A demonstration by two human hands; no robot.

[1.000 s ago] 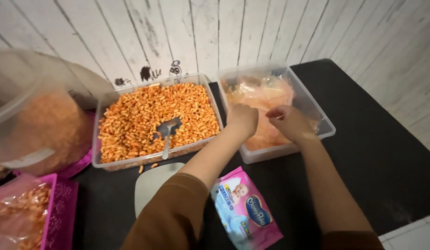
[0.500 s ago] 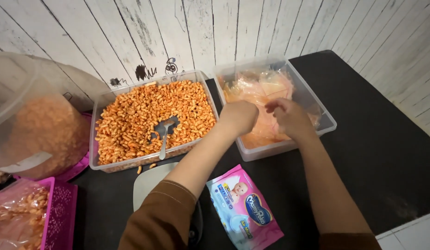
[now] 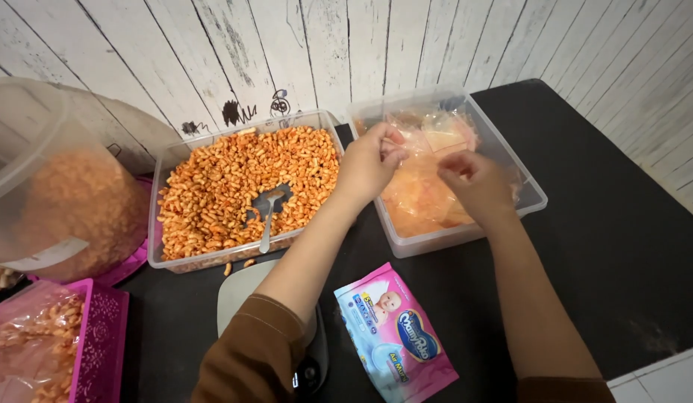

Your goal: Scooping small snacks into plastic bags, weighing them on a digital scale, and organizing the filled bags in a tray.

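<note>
Fingers of both hands pinch a clear plastic bag between them.

Two bare hands are showing: one left hand and one right hand. Two clear rectangular tubs are sitting on the table: one snack tub and one bag tub. One metal spoon is lying in the snacks. One large round clear container is standing at left. One pink basket is showing, one grey scale, and one pink-and-blue wipes packet. Loose snack pieces and clear plastic bags are proving too many to count.
</note>
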